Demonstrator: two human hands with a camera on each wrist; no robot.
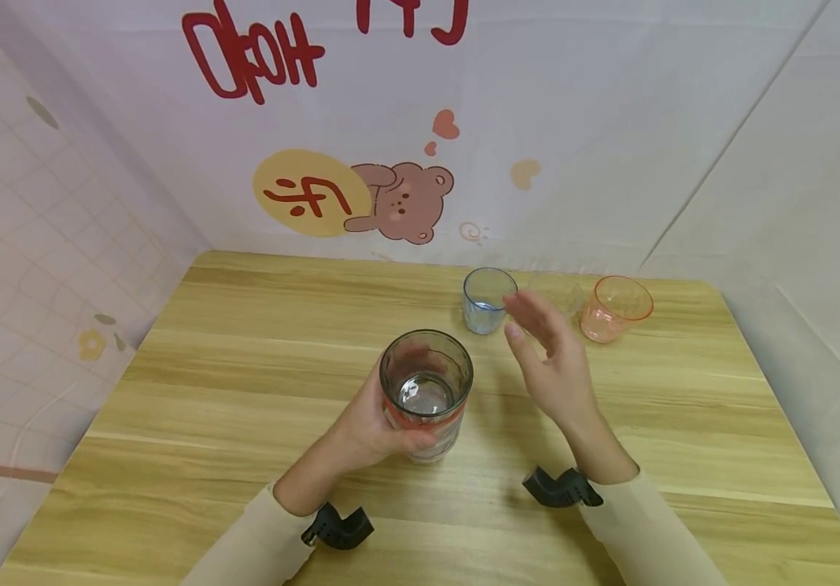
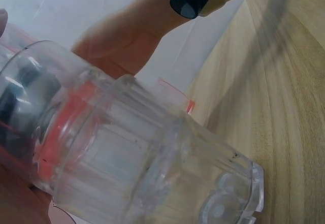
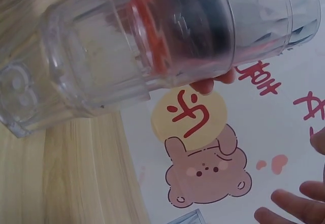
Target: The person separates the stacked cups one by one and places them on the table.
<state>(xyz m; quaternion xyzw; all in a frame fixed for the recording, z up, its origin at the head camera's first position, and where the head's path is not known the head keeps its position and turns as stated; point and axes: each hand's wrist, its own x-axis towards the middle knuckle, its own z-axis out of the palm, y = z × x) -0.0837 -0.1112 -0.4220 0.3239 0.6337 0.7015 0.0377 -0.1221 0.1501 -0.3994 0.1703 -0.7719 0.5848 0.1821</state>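
Observation:
My left hand (image 1: pixel 365 431) grips a stack of nested clear plastic cups (image 1: pixel 444 431), thumb across the near side. The top cup has a dark rim, and a red band shows lower in the stack. In the left wrist view the stacked cups (image 2: pixel 147 153) fill much of the picture, their base close to the wooden surface. To the right, my right hand (image 1: pixel 562 378) is raised with fingers apart and nothing held. Its fingertips overlap the edge of a blue-rimmed cup (image 1: pixel 487 317) in the head view. The right wrist view shows its spread fingers (image 3: pixel 299 206).
An orange-rimmed cup (image 1: pixel 614 309) stands at the back right of the wooden table (image 1: pixel 244 350). Between it and the blue-rimmed cup is a faint colourless cup (image 1: pixel 566 293), partly hidden by my right hand. A white printed backdrop (image 1: pixel 596 106) rises behind the table.

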